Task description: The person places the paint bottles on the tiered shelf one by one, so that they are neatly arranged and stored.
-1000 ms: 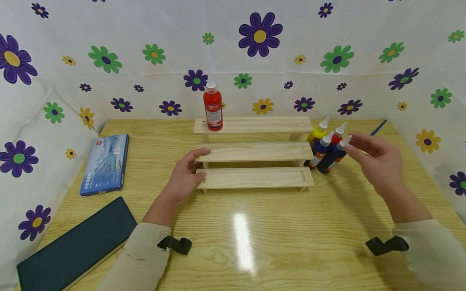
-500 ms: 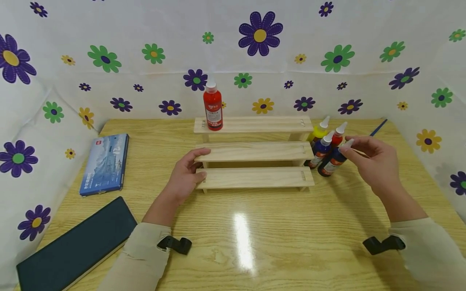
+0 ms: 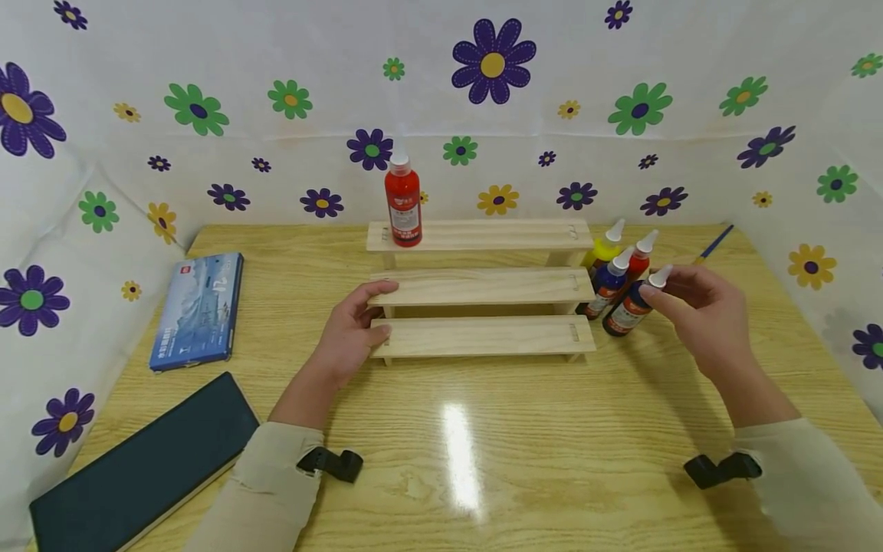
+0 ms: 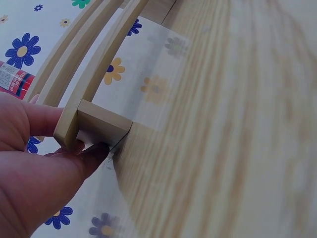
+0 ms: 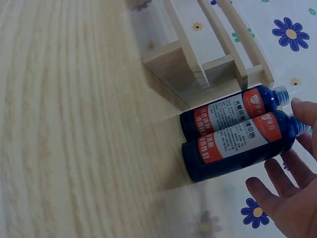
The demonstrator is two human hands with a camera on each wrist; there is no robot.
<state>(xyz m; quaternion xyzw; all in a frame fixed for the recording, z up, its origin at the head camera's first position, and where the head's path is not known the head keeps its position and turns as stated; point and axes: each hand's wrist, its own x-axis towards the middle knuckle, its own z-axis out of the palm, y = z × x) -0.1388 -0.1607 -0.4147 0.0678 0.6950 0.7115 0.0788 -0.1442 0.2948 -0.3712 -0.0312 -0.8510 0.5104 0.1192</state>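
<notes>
- Right hand [image 3: 713, 326]: thumb and forefinger close on the dark bottle [image 3: 628, 313] at its neck, just below the white cap; the remaining fingers are spread and loosely bent, clear of a full grasp.
- Left hand [image 3: 348, 333]: fingers curl over the left end of the rack [image 3: 483, 336], spanning the middle and bottom tiers; it holds no bottle.
- Location: dark bottle stands at table level just beyond the rack's right end, the nearest of its cluster to the person. Whether the base bears fully on the table [image 3: 538, 445] cannot be told.
- Axis: roughly upright, with a lean; base toward the rack, cap toward the right hand. Lens distortion may account for part of this.
- Bearing: bottle lies ahead and to the left of the right palm. Right hand is the nearer, in contact; left hand is well apart, with the rack's length between.
- Neighbours: blue bottle [image 3: 604, 294] is just beside it on the rack side; contact between the two cannot be confirmed. Yellow bottle [image 3: 607, 250] is farther back.
- Assessment: clearance appears better on the hand's side than on the rack side; a neck-only pinch could let the base swing into the blue bottle.
</notes>
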